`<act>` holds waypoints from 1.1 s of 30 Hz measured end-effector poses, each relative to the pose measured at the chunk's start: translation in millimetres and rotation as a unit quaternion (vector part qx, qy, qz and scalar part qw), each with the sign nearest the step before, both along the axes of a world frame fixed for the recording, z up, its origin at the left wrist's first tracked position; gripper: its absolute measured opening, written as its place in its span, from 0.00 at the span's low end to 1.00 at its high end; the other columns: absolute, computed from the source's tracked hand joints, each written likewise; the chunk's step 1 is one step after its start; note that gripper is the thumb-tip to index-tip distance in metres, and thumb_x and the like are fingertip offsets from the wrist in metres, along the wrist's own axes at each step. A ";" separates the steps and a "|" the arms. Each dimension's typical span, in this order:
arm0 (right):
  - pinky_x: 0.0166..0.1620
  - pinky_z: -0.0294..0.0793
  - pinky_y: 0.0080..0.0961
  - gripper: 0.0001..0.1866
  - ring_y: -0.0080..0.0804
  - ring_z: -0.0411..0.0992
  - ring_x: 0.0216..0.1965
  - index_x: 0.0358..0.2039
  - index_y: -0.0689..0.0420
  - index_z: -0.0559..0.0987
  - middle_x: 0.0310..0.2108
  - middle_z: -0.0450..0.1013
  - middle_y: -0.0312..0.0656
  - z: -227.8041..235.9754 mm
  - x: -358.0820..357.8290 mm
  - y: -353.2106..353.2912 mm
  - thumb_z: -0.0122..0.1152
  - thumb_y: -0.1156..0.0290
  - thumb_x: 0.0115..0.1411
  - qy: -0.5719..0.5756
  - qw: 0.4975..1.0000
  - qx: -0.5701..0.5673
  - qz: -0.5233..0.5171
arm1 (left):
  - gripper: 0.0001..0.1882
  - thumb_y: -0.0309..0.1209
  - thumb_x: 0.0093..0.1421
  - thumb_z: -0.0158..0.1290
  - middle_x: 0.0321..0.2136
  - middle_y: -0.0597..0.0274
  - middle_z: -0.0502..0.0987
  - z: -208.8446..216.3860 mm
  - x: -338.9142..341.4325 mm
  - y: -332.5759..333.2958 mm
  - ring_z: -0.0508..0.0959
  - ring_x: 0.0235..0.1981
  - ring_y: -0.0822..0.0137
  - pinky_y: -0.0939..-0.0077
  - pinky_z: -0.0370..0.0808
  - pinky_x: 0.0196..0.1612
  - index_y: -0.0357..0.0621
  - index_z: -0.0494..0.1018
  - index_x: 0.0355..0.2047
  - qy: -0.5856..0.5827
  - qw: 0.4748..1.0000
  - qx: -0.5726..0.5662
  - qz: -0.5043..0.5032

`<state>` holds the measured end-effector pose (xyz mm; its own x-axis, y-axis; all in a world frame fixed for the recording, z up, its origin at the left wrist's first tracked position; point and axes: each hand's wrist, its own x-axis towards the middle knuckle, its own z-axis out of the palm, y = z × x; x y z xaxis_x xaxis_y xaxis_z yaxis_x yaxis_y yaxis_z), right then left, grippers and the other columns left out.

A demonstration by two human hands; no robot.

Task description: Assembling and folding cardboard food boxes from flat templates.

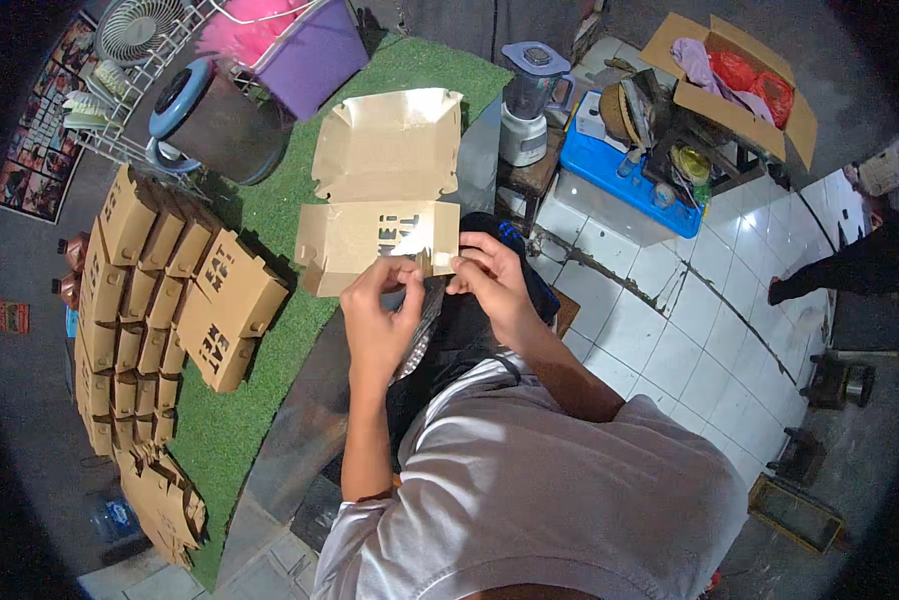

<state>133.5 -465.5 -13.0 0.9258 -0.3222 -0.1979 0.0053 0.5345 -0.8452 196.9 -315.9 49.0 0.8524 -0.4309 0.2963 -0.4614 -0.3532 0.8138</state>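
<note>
Turf mat (269, 200): green surface, runs top to bottom on your left; do the folding over it so the work stays supported.
Folded stack (144, 300): rows of finished brown boxes w/ cut-out letters, well left of your hands. Match their shape as ref.
Open box (384, 190): brown card carton, lid flap thrown back and up, front panel w/ cut-outs facing you. Sits on the turf just ahead of both hands, near edge touching your fingers.
Left hand (377, 320): fingers curled, pinching the near edge of the box by the small tab; something grey and shiny hangs below the palm, can't tell what.
Right hand (491, 285): thumb and fingers closed on the same edge from the rt side, right beside the left.
Tab (439, 262): small pale flap btw your fingertips, at the front panel's lower rt corner.
Tip: I'd say you're seating that tab. Keep both pinches close to it, press along the crease not across, and keep the panel flat so the card doesn't buckle.
</note>
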 end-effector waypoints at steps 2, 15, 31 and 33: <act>0.31 0.73 0.16 0.16 0.20 0.76 0.30 0.50 0.65 0.72 0.35 0.79 0.42 -3.1 6.2 -0.4 0.62 0.74 0.64 -0.042 0.995 -0.091 -0.022 | 0.03 0.22 0.59 0.57 0.25 0.53 0.81 2.1 -0.7 -1.8 0.83 0.29 0.66 0.72 0.79 0.36 0.33 0.76 0.31 0.026 1.000 -0.009 0.011; 0.28 0.69 0.13 0.18 0.15 0.74 0.29 0.48 0.64 0.73 0.32 0.79 0.37 5.8 19.5 4.3 0.67 0.78 0.59 -0.068 0.983 -0.170 -0.024 | 0.01 0.21 0.61 0.57 0.27 0.69 0.79 -7.0 6.7 1.0 0.76 0.31 0.80 0.83 0.71 0.37 0.36 0.78 0.32 0.179 0.982 -0.064 0.009; 0.29 0.70 0.14 0.20 0.15 0.75 0.27 0.50 0.62 0.71 0.31 0.79 0.37 10.7 19.5 10.6 0.66 0.79 0.58 -0.075 0.978 -0.188 -0.048 | 0.02 0.20 0.61 0.57 0.28 0.66 0.80 -11.3 7.4 5.2 0.77 0.33 0.80 0.83 0.72 0.38 0.34 0.77 0.31 0.228 0.967 -0.112 -0.021; 0.29 0.70 0.14 0.21 0.15 0.75 0.28 0.51 0.62 0.71 0.31 0.79 0.38 14.4 18.6 10.1 0.66 0.79 0.57 -0.073 0.975 -0.203 -0.043 | 0.02 0.21 0.63 0.56 0.29 0.70 0.78 -10.0 6.0 5.4 0.73 0.31 0.80 0.83 0.69 0.37 0.38 0.77 0.32 0.206 0.971 -0.113 -0.042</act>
<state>152.1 -455.3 1.4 0.9009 -0.4236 0.0948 0.1722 0.1482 -0.9738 202.9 -310.4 39.0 0.8830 -0.4683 0.0332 -0.1002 -0.1191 0.9878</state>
